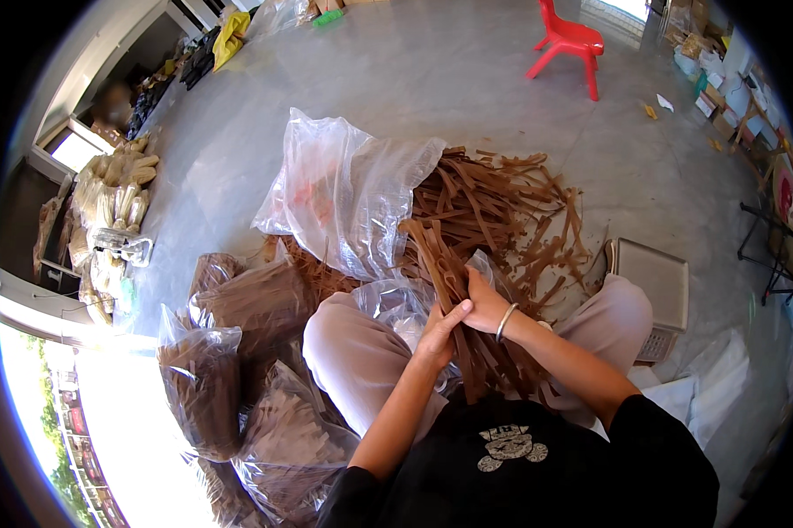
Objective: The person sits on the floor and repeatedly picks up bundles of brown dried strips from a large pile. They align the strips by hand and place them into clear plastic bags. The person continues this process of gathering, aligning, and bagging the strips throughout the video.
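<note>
Between my knees I hold a bundle of long, flat brown strips [440,260], its upper ends pointing away from me and its lower ends hanging toward my lap. My left hand [440,334] wraps around its middle from the left. On the right side, my right hand [486,304] also grips the bundle, its fingers close to my left thumb. A loose pile of similar brown strips [480,202] spreads on the floor just beyond. A large clear plastic bag [348,198] lies over the left part of that pile.
Several clear bags packed with brown strips [198,378] stand beside my left leg. By my right knee is a grey metal tray [651,282]. A red plastic chair [572,40] stands farther off. Pale bundles [115,194] lie along the left wall; boxes and clutter line the right.
</note>
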Demonstrator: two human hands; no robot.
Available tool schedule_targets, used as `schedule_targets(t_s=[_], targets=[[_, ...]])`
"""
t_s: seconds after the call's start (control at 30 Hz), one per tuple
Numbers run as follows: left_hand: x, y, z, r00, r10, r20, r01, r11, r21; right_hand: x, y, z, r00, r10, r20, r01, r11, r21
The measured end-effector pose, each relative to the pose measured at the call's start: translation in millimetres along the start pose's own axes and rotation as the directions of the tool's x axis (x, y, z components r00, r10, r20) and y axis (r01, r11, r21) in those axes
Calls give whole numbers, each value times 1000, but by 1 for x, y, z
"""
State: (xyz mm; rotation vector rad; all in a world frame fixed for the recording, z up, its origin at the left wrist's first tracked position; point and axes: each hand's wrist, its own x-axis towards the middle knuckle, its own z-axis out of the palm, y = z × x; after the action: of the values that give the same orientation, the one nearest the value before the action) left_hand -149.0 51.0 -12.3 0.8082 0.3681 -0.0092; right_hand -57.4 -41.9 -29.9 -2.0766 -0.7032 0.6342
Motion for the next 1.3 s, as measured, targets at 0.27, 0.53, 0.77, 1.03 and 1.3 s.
schedule_targets(t_s=[0.27,0.53,0.77,1.03,1.3], targets=[[6,-6,-20,981,-168,-99,138,957,-256,-14,12,-15,928,-302,217,172,866,469],[32,12,-20,996,-77,-45,64,969,-241,11,-18,-54,981,-112,160,22,877,481],[18,-9,-12,979,-201,-21,194,965,-176,-29,3,-34,966,173,193,-246,380,892],[39,-19,57,960,-263,94,254,963,95,-88,35,-48,941,204,-270,141,488,862],[67,-69,77,923,-376,-75,379,863,335,-113,73,-51,912,394,-109,46,166,985]])
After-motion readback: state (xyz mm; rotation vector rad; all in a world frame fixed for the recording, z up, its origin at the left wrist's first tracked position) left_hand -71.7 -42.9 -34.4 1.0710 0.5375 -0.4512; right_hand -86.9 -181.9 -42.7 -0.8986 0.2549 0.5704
